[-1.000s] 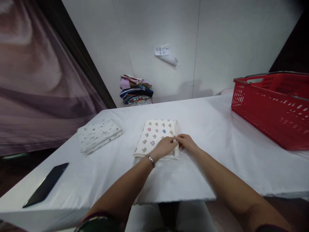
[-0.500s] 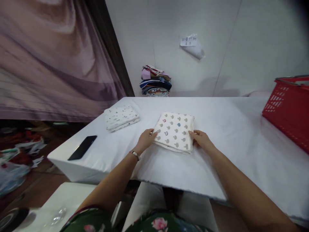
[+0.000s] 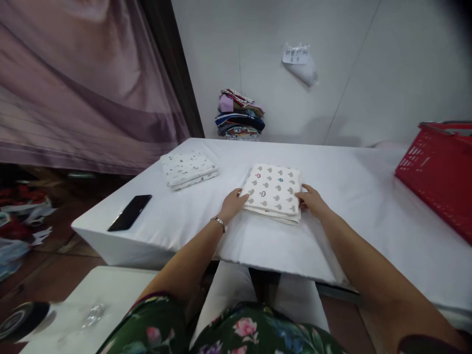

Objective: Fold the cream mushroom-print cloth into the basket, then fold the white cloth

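Observation:
A folded white cloth (image 3: 273, 189) with a grey mushroom-like print, plus a few red and blue figures, lies in front of me on the table. My left hand (image 3: 233, 203) pinches its left edge, thumb on top and the other fingers at the side. At the right edge, my right hand (image 3: 310, 199) grips the cloth the same way, its lower fingers partly hidden. Several layers show along the near side. To the left rests a second folded white cloth (image 3: 190, 169) with small dark prints, touched by neither hand.
The white-covered table (image 3: 350, 196) carries a black phone (image 3: 130, 213) near its left edge and a red plastic basket (image 3: 437, 172) at the right. Behind it, a stack of folded clothes (image 3: 239, 115) stands by the wall. A white stool-like surface (image 3: 110, 295) is at lower left.
The view has shifted slightly. Both hands stay at the sides of the mushroom-print cloth, whose near layers look more squared up. The other cloth and the phone keep their places.

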